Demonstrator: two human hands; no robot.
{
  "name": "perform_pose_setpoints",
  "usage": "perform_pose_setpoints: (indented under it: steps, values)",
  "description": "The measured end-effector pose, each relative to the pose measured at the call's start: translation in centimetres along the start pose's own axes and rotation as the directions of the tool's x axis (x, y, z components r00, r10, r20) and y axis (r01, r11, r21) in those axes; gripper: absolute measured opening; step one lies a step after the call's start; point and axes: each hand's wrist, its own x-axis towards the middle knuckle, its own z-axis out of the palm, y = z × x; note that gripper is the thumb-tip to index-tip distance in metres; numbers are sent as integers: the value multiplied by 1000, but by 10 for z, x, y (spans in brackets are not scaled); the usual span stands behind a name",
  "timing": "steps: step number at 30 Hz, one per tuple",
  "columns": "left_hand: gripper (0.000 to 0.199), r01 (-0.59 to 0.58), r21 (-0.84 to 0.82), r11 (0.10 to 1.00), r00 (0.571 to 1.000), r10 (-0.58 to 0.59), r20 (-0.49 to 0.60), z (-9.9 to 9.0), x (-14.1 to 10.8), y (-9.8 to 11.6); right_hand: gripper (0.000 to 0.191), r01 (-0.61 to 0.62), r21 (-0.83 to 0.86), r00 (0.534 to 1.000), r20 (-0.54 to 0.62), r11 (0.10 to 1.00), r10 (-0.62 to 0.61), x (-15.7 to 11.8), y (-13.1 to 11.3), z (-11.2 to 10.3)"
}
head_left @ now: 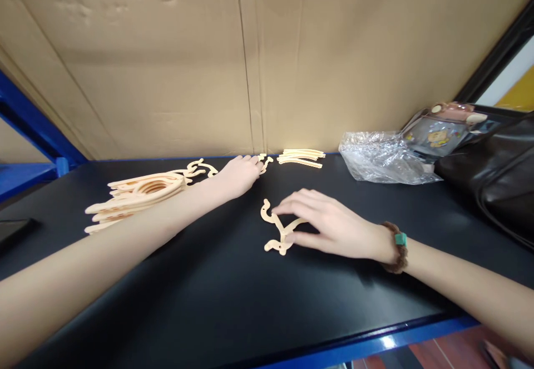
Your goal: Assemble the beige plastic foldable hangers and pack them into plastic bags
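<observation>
My left hand reaches to the back of the table, over small beige plastic hook pieces. Its fingers are stretched forward and its fingertips are partly hidden; no held piece shows. Nearer the front, my right hand has its thumb and index finger on beige hanger hook parts, which lie on the black tabletop with two curled ends pointing left. Part of them is hidden beneath the palm. Left of my left hand lies a stack of beige clothes hanger arms, with loose curved hook pieces beside it.
Slim beige strips lie near the cardboard wall. At the right are a crumpled clear plastic bag, a printed pouch and a black leather bag. A dark flat object sits at the left edge.
</observation>
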Motion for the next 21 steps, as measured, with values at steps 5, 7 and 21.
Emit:
perform_pose_setpoints:
  steps: [5,7,21]
  values:
    - [29,-25,61,998,1000,25,7,0,-4,-5,41,-247,-138,963,-147,959,226,-7,56,-2]
    - [28,-41,81,996,999,41,1,2,-5,-8,48,-334,-181,938,-157,925,308,-11,84,-1]
    - [20,-67,162,984,988,88,-126,-18,-21,-12,43,-461,-324,887,-130,826,444,-12,126,1]
